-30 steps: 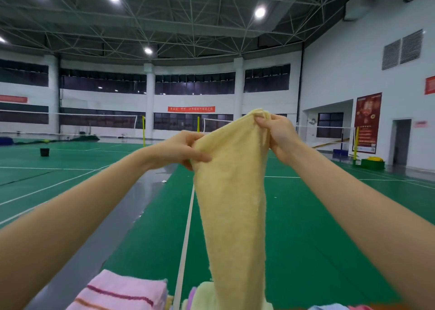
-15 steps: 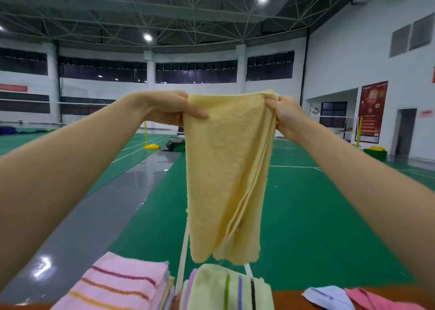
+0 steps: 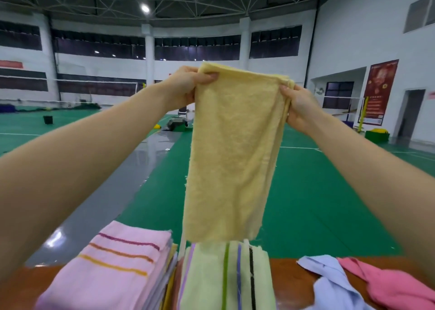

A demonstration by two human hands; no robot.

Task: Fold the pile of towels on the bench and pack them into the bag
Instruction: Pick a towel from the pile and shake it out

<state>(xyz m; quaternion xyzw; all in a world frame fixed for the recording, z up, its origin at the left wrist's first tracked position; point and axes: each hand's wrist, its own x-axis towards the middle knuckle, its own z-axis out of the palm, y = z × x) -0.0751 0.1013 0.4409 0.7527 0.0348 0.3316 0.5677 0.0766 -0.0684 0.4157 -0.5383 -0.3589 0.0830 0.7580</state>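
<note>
towel point(image 3: 231, 159) wider between both grips point(image 3: 186, 87) point(image 3: 298, 108)

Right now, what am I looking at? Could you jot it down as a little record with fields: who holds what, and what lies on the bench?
place: indoor sports hall, green court floor
held: yellow towel, hanging lengthwise above the bench
left hand: pinches its top left corner
right hand: grips its top right corner
bench: wooden
folded: pink striped towel on a stack, green striped towel beside it
unfolded: blue towel, rose towel
bag: not in view
</note>
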